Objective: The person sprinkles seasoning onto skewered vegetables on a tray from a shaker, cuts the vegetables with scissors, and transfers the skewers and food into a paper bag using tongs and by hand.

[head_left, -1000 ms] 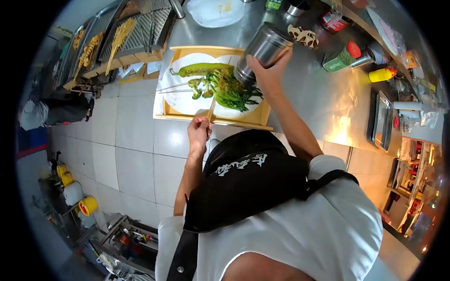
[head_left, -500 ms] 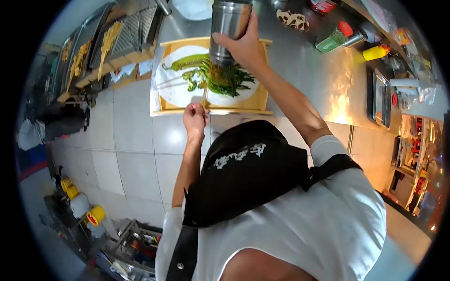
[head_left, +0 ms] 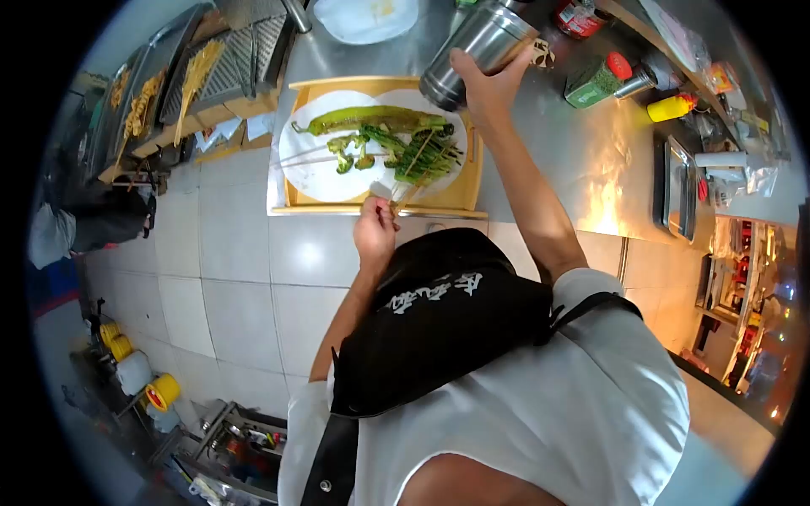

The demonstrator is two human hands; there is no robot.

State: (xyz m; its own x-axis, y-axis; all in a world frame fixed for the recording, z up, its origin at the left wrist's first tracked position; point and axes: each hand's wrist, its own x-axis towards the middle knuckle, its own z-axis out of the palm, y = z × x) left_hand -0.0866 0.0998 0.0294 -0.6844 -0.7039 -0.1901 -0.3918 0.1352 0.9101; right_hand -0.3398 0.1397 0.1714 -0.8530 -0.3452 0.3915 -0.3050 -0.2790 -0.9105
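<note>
The metal canister [head_left: 479, 52] had shifted rightward off the greens [head_left: 432, 158] on the tray [head_left: 474, 181], right hand [head_left: 493, 94] gripping it, left hand [head_left: 375, 233] pinching the skewer [head_left: 410, 194]; judged step: turning greens, any further turn requiring a firm pinch.

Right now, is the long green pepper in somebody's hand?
No, the pepper lies on white paper in the tray, while the right hand holds a metal canister.

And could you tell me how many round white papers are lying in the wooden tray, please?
2: the left paper under the broccoli and part of the long pepper, and the right paper under the leafy greens. Others could be hidden beneath.
</note>
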